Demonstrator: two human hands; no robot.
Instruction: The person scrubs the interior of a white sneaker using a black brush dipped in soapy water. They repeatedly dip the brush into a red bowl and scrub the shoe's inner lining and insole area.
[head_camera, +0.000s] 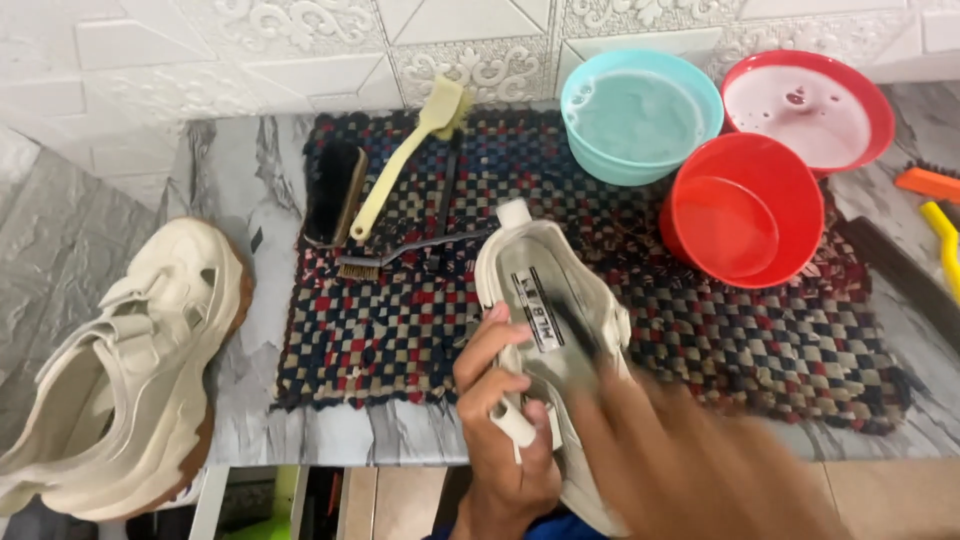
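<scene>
My left hand grips the near end of a cream sandal, held with its insole facing up over a checkered woven mat. My right hand is blurred with motion at the lower right, over the sandal's heel and right side; whether it holds anything cannot be told. The matching cream sandal lies on the marble counter at the far left.
On the mat's far side lie a black shoe brush, a yellow long-handled brush and a small thin brush. A light blue basin of water and two red basins stand at the back right. Orange and yellow brush handles show at the right edge.
</scene>
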